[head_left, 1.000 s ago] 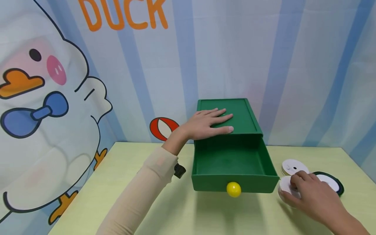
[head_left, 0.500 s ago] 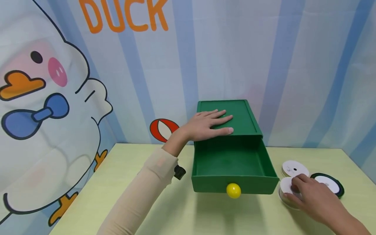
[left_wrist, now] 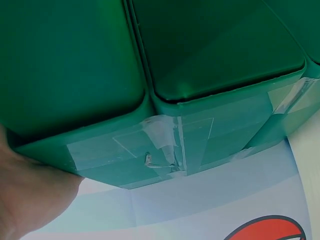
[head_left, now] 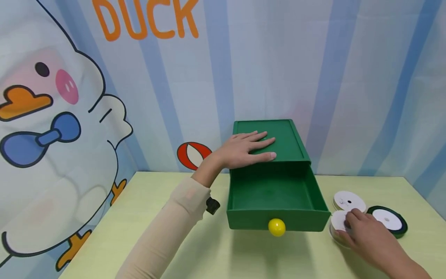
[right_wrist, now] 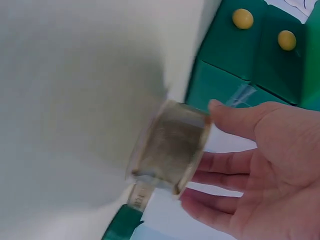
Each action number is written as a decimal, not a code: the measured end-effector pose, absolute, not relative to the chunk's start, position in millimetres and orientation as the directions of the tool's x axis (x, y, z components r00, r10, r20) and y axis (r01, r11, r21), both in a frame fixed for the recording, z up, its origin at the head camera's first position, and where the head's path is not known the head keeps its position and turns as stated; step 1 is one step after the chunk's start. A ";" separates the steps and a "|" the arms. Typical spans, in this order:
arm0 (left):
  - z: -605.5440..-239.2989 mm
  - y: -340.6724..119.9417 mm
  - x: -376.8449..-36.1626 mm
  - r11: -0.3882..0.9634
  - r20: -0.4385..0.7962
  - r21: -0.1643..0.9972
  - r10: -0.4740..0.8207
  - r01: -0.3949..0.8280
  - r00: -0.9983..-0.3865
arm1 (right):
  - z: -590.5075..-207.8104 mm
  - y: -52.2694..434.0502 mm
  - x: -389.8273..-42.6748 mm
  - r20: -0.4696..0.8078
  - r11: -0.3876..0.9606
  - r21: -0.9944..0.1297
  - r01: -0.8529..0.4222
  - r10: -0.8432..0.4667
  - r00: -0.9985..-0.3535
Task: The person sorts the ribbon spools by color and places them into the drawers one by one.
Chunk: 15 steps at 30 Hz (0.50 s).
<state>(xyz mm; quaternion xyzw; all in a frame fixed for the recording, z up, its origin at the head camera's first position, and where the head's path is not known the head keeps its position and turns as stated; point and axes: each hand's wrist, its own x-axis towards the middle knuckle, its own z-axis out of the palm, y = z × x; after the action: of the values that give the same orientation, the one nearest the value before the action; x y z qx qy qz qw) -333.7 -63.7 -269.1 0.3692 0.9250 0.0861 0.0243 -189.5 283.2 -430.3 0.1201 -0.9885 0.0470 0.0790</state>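
Head view: the right hand (head_left: pixel 369 236) grips a ribbon spool (head_left: pixel 338 221) with thumb and curled fingers, apparently to raise it off the bench (head_left: pixel 139 217). It sits just beside the front right corner of the open green drawer (head_left: pixel 275 193), near a second white spool (head_left: pixel 349 200) and a dark green spool (head_left: pixel 388 219). The left hand (head_left: pixel 249 149) lies flat, fingers straight, on the green cabinet top (head_left: pixel 289 135), probably bracing the box. A yellow knob (head_left: pixel 277 227) marks the drawer front.
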 end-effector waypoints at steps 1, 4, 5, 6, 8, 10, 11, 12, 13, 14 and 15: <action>-269.8 -63.7 -333.7 0.712 0.018 0.179 0.687 0.679 -0.726 | -428.2 282.5 -190.1 0.144 0.968 -0.073 -0.241 -0.229 -0.963; -271.0 -63.0 -334.0 0.710 0.022 0.185 0.688 0.679 -0.726 | -422.1 280.8 -191.5 0.087 0.969 -0.070 -0.237 -0.231 -0.969; -271.1 -62.7 -334.0 0.710 0.024 0.185 0.688 0.679 -0.725 | -420.3 280.0 -192.1 0.076 0.969 -0.070 -0.236 -0.231 -0.970; -271.2 -62.4 -334.0 0.710 0.026 0.185 0.688 0.680 -0.725 | -418.9 279.4 -192.3 0.070 0.969 -0.070 -0.237 -0.232 -0.970; -271.1 -62.1 -334.1 0.710 0.026 0.185 0.687 0.679 -0.726 | -417.0 278.3 -192.5 0.070 0.967 -0.073 -0.242 -0.237 -0.969; -270.9 -61.9 -334.3 0.710 0.026 0.183 0.688 0.680 -0.725 | -416.1 277.5 -193.0 0.069 0.966 -0.080 -0.244 -0.239 -0.969; -270.6 -61.9 -334.3 0.710 0.026 0.183 0.688 0.680 -0.726 | -416.0 277.4 -193.4 0.065 0.966 -0.087 -0.244 -0.239 -0.969; -270.3 -62.0 -334.4 0.711 0.025 0.186 0.687 0.678 -0.727 | -416.1 277.6 -193.6 0.062 0.964 -0.096 -0.246 -0.241 -0.969; -270.0 -62.3 -334.4 0.712 0.024 0.188 0.686 0.677 -0.728 | -416.3 277.4 -194.2 0.062 0.964 -0.103 -0.246 -0.240 -0.969; -269.8 -62.7 -334.4 0.713 0.024 0.188 0.685 0.676 -0.729 | -416.5 277.4 -194.7 0.061 0.963 -0.110 -0.245 -0.240 -0.969; -269.7 -63.1 -334.4 0.714 0.022 0.188 0.684 0.675 -0.730 | -416.6 277.3 -195.2 0.061 0.962 -0.113 -0.247 -0.241 -0.969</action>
<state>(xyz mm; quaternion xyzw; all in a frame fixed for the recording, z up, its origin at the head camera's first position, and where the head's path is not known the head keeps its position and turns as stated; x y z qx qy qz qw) -334.4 -63.1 -269.7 0.3669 0.9254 0.0921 0.0244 -195.2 277.3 -416.6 0.1232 -0.9903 0.0602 0.0235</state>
